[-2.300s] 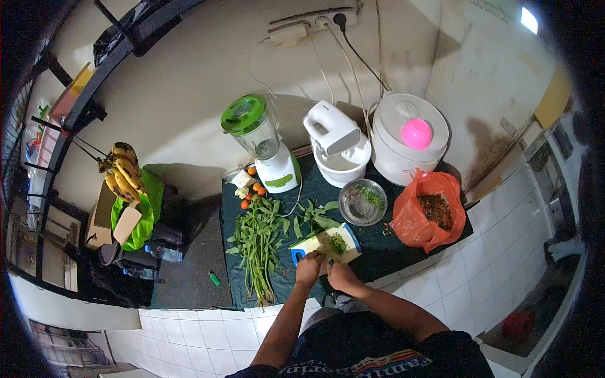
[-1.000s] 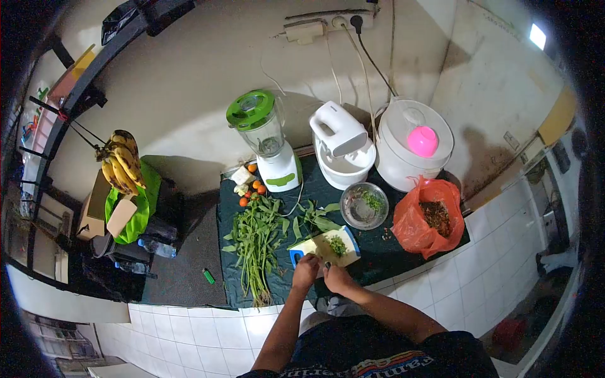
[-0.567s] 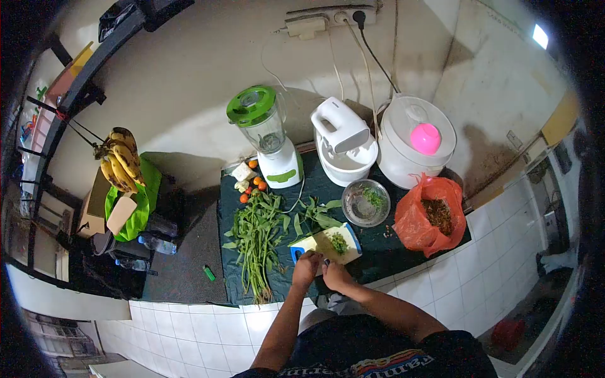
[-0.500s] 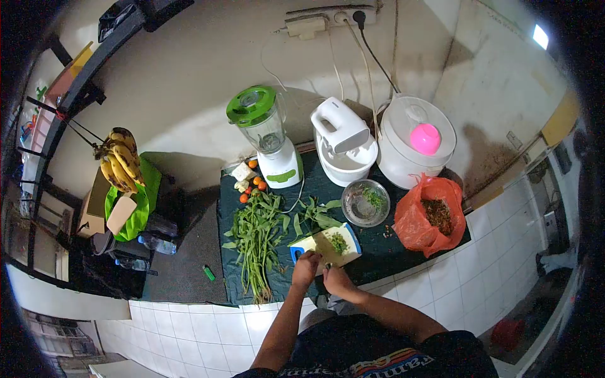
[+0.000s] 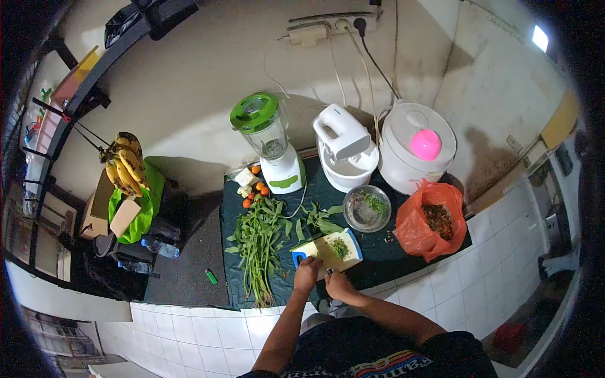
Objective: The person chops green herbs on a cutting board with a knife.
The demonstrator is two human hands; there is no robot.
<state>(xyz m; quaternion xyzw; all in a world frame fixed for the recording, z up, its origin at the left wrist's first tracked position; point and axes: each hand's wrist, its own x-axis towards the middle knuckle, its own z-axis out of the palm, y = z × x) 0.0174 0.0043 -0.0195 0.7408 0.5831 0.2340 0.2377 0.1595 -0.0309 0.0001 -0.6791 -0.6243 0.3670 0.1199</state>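
A white cutting board [image 5: 322, 247] with blue edges lies at the front of the table, a small heap of chopped green leaves [image 5: 340, 247] on its right half. My left hand [image 5: 307, 272] is closed at the board's lower left edge; what its fingers hold is too small to make out. My right hand [image 5: 342, 286] is closed at the near edge, around what looks like a small knife [image 5: 329, 271]; only a dark bit of it shows. Left of the board lies a bunch of leafy greens [image 5: 257, 242], with loose leaves [image 5: 317, 220] behind the board.
Behind the board stand a glass bowl [image 5: 367, 208] with some cut greens, a blender [image 5: 282, 167], a stand mixer [image 5: 343, 142] and a white rice cooker [image 5: 409, 170]. A red plastic bag [image 5: 413, 228] sits at the right. Tomatoes [image 5: 265, 191] lie beside the blender. Bananas [image 5: 126, 165] hang at left.
The whole view has shifted slightly, so things sit a little lower. Both hands remain closed at the near edge of the board, with almost no visible movement.
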